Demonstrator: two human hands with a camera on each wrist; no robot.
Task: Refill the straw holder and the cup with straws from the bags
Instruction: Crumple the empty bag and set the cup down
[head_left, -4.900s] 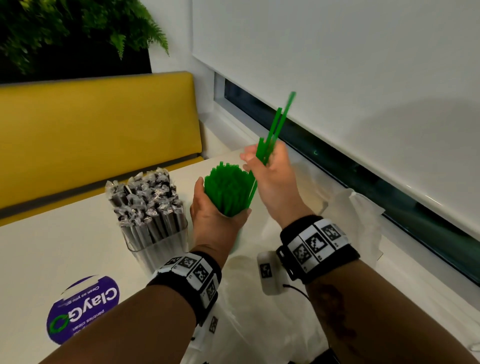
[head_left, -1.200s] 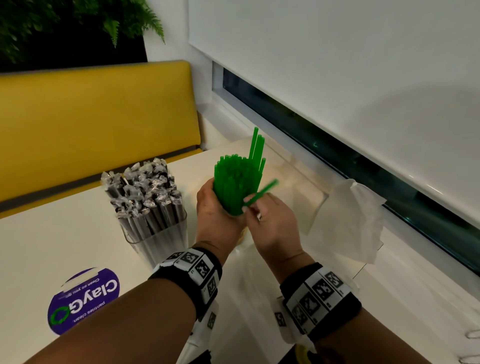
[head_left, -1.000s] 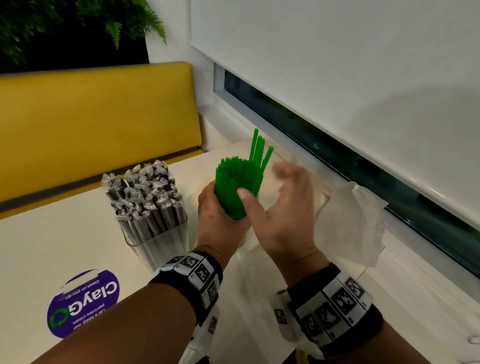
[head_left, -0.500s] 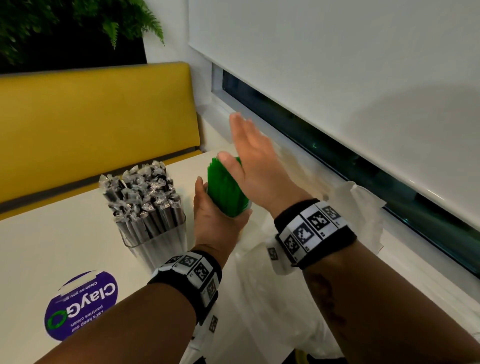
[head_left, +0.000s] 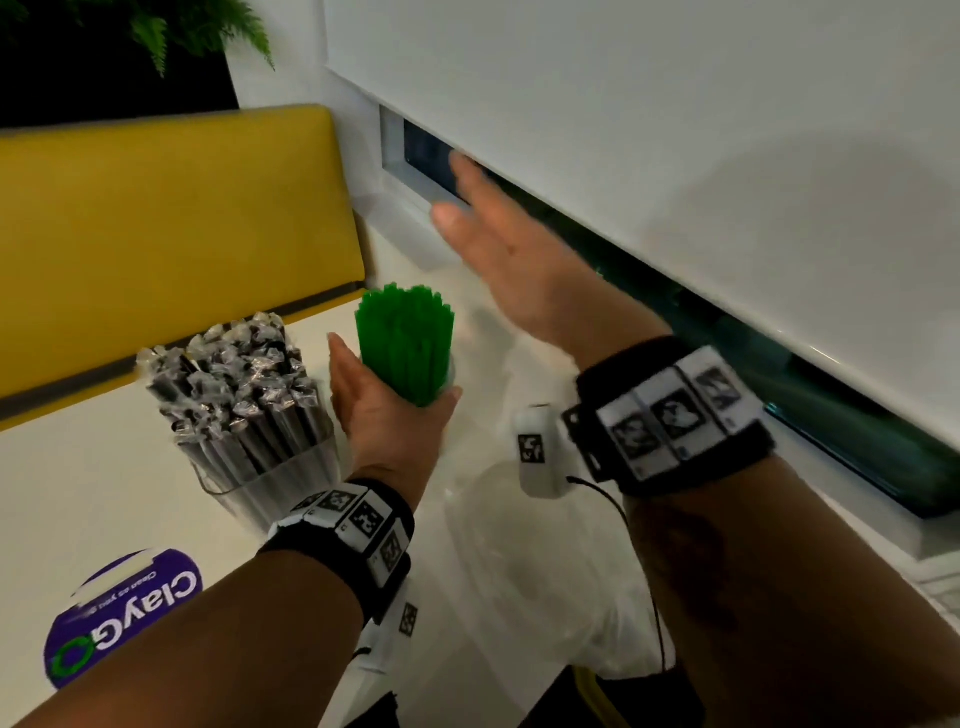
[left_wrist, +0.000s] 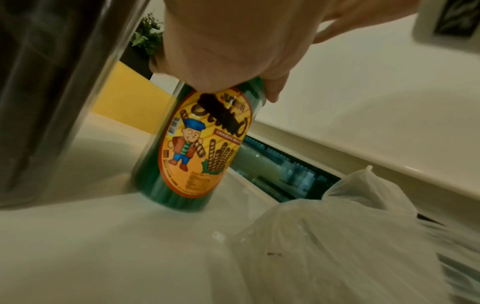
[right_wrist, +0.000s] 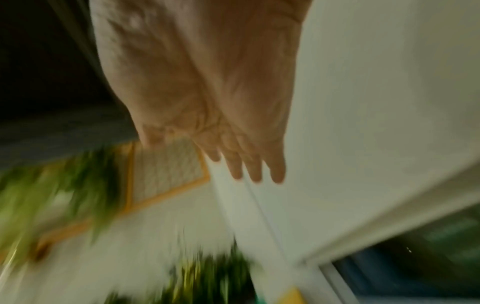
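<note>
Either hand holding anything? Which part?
Left hand grips the clear labelled cup of green straws near its rim. Right hand holds nothing.

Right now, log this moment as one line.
left hand: grips labelled cup of green straws | right hand: open, raised | clear straw holder: full

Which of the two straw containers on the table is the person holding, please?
The cup of bare green straws, gripped by the left hand. The clear straw holder beside it, packed with wrapped dark straws, stands untouched.
</note>
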